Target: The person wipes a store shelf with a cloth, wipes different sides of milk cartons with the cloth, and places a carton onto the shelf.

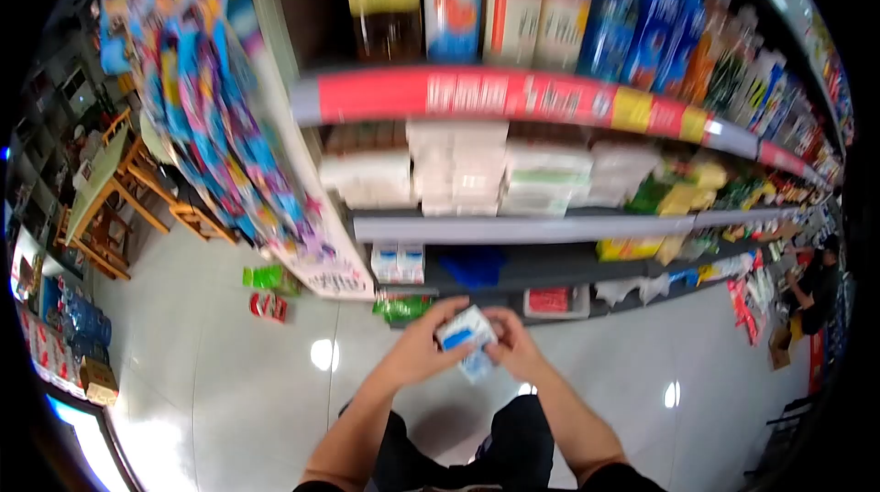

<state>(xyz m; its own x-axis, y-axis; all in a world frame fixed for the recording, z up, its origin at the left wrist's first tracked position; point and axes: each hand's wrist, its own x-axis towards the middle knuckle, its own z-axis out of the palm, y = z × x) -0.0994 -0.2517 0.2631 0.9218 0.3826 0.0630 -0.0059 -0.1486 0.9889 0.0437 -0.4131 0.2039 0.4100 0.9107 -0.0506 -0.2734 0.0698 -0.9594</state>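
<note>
Between my two hands, low in front of the shelves, is a small white box with a blue patch [466, 329]. My left hand [427, 342] has its fingers wrapped round the box's left side. On the box's right side, my right hand [515, 345] holds it with bent fingers. Below it, a second light-blue and white item [476, 365] shows close to the fingers, blurred. Two similar white boxes [398, 263] stand on the lower shelf. A green packet [401, 310] lies on the bottom shelf, left of my hands.
Bottles [610, 11] line the upper shelf, with stacked white packs [458, 169] beneath. Colourful bags [206, 116] hang at the left. A green packet [268, 278] and red item [269, 307] lie on the floor. A person [811, 290] is at far right; a wooden table [96, 176] stands left.
</note>
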